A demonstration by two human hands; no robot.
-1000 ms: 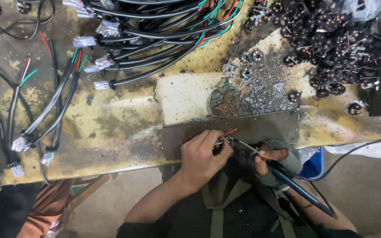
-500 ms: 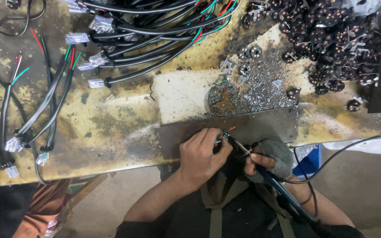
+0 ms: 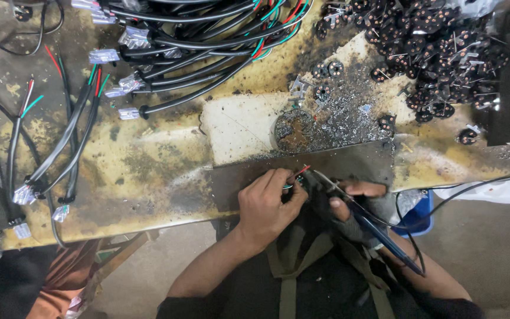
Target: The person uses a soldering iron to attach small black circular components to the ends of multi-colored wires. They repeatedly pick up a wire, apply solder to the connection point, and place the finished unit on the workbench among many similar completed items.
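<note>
Left hand on wires, right hand with soldering iron.

A worn, yellowish tabletop fills the upper two thirds of the frame, its surface stained brown and scorched black in patches. A paler square patch sits near the middle, with a dark metal plate along the near edge just right of centre. Below the edge, a grey-brown concrete floor shows at lower centre and lower right. A blue bin stands under the edge at right. Light is even and dim.
</note>
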